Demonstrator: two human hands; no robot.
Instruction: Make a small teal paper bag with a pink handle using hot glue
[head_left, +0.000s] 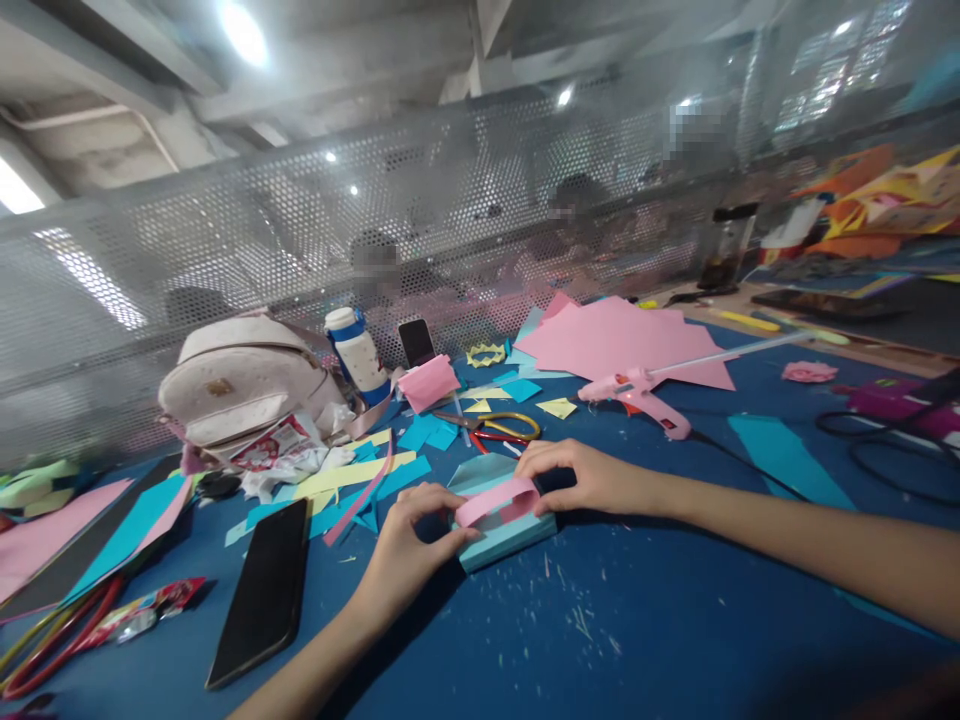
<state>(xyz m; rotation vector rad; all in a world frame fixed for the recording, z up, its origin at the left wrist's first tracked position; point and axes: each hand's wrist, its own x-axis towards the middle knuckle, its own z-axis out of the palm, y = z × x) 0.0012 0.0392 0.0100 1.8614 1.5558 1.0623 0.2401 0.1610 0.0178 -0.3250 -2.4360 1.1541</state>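
A small light-blue paper box (pixel 510 545) sits on the table in front of me, with a curled pink paper strip (pixel 487 503) across its top. My left hand (pixel 416 530) is closed at the box's left end, thumb at the near side, close to one end of the strip. At the right end my right hand (pixel 574 475) curls its fingers over the far side, with its thumb by the strip's looped end. Just beyond lie scissors (pixel 510 427) with yellow and red handles. A pink hot glue gun (pixel 637 390) rests to the right.
A black phone (pixel 262 590) lies at the left, near paper scraps (pixel 360 480). Behind stand a pale backpack (pixel 244 370), a white bottle (pixel 356 350) and a perforated metal screen (pixel 300 220). Pink sheets (pixel 622 340) lie at the back; the glue gun's cord (pixel 742 465) runs right.
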